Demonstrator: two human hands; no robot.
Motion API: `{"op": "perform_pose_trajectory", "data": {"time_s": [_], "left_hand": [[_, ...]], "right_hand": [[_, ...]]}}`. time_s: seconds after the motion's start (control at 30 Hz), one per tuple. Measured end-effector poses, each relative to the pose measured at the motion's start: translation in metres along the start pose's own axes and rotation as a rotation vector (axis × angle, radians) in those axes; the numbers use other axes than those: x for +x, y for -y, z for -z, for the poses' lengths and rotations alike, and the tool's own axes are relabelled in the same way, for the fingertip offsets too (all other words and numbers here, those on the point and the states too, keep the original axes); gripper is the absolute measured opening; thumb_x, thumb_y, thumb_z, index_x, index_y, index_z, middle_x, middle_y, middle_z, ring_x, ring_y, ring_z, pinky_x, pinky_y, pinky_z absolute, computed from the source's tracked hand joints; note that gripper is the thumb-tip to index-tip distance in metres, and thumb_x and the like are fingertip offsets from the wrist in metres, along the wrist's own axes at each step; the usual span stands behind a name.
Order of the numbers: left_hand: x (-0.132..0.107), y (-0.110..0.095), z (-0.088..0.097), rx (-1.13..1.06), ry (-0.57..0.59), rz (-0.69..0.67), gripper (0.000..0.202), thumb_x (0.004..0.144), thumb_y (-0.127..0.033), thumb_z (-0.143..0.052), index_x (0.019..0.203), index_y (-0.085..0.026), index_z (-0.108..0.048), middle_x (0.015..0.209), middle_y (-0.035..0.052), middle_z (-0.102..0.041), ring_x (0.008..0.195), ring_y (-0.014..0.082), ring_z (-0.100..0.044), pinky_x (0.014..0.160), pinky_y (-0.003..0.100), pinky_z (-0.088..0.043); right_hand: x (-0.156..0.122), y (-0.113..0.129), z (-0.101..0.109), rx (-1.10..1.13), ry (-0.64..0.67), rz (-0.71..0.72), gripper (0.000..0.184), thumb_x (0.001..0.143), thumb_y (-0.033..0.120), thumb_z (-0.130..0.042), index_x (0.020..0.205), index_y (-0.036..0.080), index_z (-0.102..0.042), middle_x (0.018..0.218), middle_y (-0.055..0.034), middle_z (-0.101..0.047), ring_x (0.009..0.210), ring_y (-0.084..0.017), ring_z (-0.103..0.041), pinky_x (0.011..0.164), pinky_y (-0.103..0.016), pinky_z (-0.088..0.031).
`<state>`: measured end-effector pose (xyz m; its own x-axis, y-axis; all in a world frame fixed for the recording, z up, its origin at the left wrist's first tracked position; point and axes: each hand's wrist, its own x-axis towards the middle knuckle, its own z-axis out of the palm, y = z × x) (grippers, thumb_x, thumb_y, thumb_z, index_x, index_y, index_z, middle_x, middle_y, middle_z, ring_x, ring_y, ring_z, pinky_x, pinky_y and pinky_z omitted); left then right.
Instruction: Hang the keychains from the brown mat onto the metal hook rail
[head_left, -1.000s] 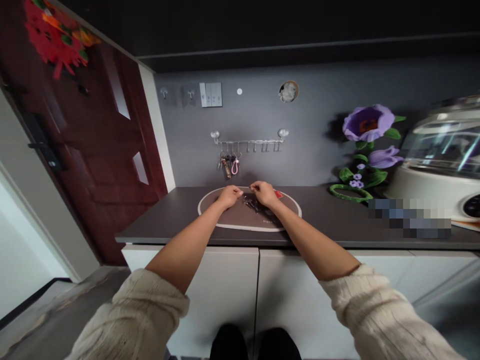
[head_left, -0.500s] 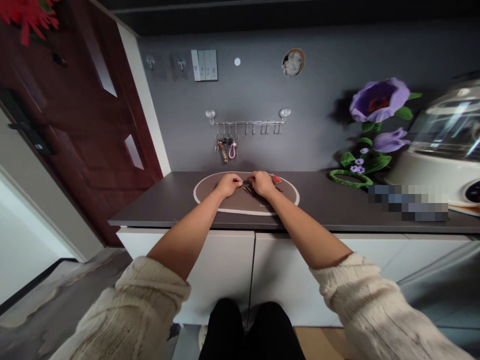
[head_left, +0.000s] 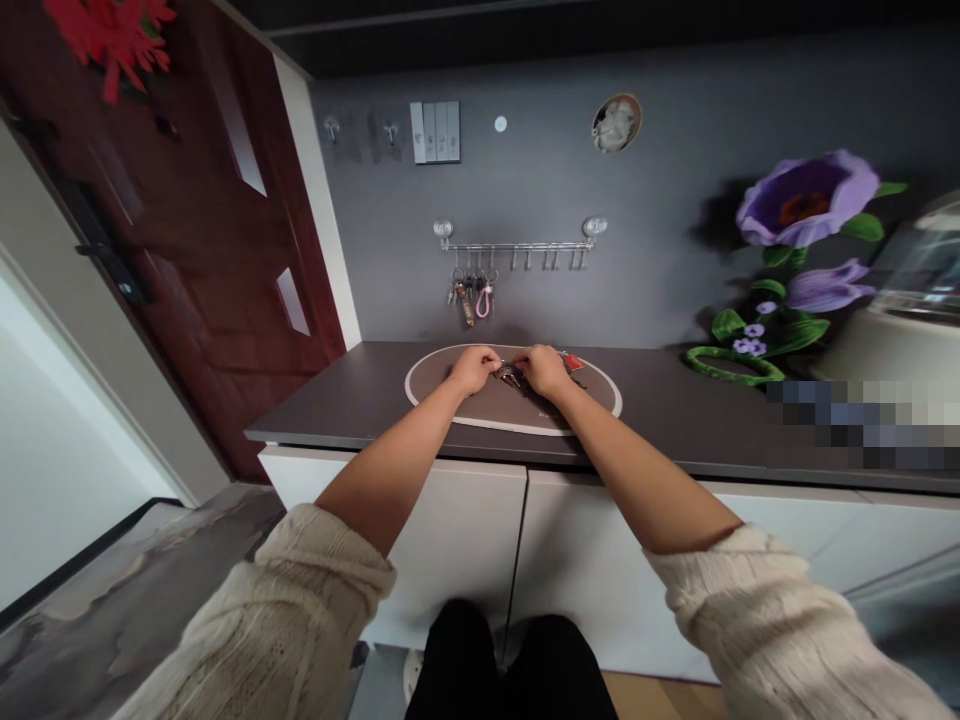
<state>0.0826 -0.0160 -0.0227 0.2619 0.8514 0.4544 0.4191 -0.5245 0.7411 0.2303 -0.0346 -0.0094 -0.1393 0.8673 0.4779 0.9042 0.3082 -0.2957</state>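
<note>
Both my hands meet over an oval brown mat with a pale rim, lying on the dark countertop. A bunch of keys lies between them. My left hand is closed, thumb and fingers pinched at the left end of the bunch. Opposite it, my right hand is also closed, its fingertips on the right side of the same keys. The exact part each hand grips is too small to make out. Just beyond my right hand a red tag lies on the mat, with small dark items partly hidden.
On the wall behind, a hook rail carries several keys and a pink loop on its left hooks. Purple fabric flowers stand at the right, beside a white appliance. A dark red door is at the left.
The view has turned slightly left, so everything sits further right. Both hands stay closed at the keys, with only small finger movements.
</note>
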Motion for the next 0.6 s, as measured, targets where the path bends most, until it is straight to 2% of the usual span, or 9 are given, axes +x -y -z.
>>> {"op": "perform_pose_trajectory", "data": {"time_s": [0.1,0.23,0.43,0.6], "left_hand": [[-0.0009,-0.0023,0.0001,-0.049,-0.026,0.028,0.010,0.069,-0.013,-0.051,0.062,-0.012,-0.058,0.061,-0.0001,-0.057,0.059,0.0092,-0.048,0.065,0.023,-0.038],[-0.0005,-0.0037,0.0000,-0.148,-0.070,0.104,0.008,0.070,-0.013,-0.051,0.064,-0.012,-0.057,0.060,-0.0003,-0.056,0.057,0.0085,-0.047,0.065,0.024,-0.039],[-0.0010,-0.0078,0.0029,-0.320,-0.076,0.200,0.005,0.072,-0.014,-0.051,0.070,-0.012,-0.056,0.064,0.0010,-0.058,0.057,0.0079,-0.050,0.062,0.023,-0.039],[0.0005,-0.0077,0.0035,-0.460,-0.050,0.228,0.005,0.073,-0.016,-0.052,0.073,-0.012,-0.056,0.068,0.0021,-0.058,0.058,0.0074,-0.051,0.059,0.022,-0.040]], "right_hand": [[-0.0001,0.0007,0.0013,-0.093,-0.002,0.043,0.022,0.076,0.018,-0.048,0.083,0.018,-0.068,0.091,-0.0103,-0.065,0.088,-0.018,-0.057,0.077,-0.025,-0.037],[0.0002,0.0023,0.0036,-0.091,-0.021,0.041,0.021,0.077,0.022,-0.048,0.083,0.019,-0.068,0.091,-0.0085,-0.066,0.087,-0.017,-0.058,0.077,-0.024,-0.037],[-0.0014,0.0065,0.0061,0.022,-0.061,0.020,0.019,0.077,0.021,-0.049,0.082,0.020,-0.067,0.087,-0.0060,-0.067,0.081,-0.015,-0.058,0.072,-0.023,-0.037],[-0.0019,0.0090,0.0060,0.175,-0.089,0.032,0.018,0.076,0.023,-0.049,0.082,0.019,-0.066,0.082,-0.0045,-0.066,0.076,-0.014,-0.057,0.071,-0.023,-0.038]]}}
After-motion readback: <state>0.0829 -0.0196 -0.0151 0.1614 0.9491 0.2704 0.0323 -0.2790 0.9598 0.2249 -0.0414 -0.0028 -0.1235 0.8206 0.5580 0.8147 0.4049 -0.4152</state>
